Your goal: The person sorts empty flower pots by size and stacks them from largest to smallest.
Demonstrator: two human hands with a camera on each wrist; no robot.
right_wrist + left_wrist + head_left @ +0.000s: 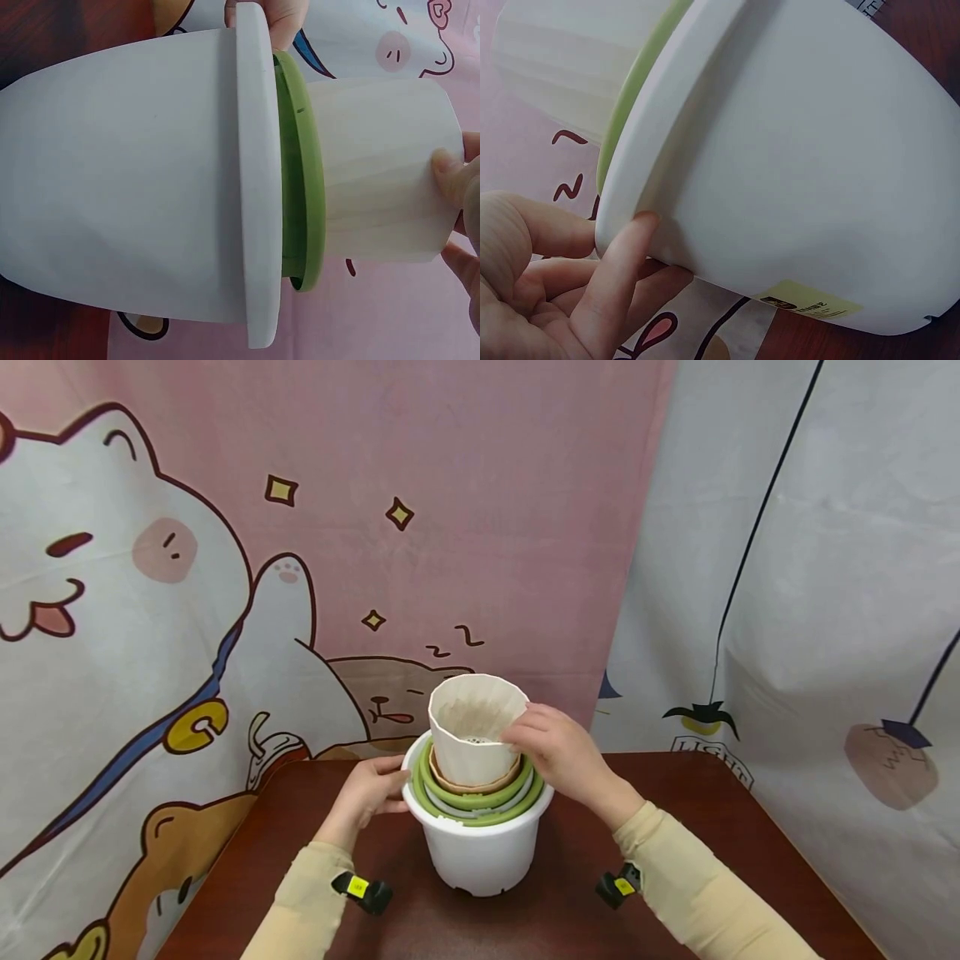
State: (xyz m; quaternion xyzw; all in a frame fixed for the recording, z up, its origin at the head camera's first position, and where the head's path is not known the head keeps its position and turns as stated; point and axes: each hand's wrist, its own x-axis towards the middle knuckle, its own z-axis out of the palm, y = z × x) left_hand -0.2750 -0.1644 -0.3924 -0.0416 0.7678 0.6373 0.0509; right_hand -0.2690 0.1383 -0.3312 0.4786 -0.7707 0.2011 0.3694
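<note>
A large white flower pot point(480, 860) stands upright with smaller pots nested inside it. Green rims point(471, 819) and a tan rim point(480, 789) show as rings within its mouth. Out of the middle rises a small white faceted pot point(468, 764), its inside stained brownish, with holes in the bottom. My right hand point(558, 752) pinches this small pot's rim on the right, as the right wrist view also shows. On the left side, my left hand point(375, 787) grips the large pot's rim; in the left wrist view a fingertip point(645, 223) presses just under the lip.
The pots stand on a dark reddish-brown table point(637, 910). Behind it hangs a pink and white cloth point(487, 510) with cartoon animals. A yellow label point(810, 300) is stuck on the large pot's side. Each wrist carries a small black device point(362, 892).
</note>
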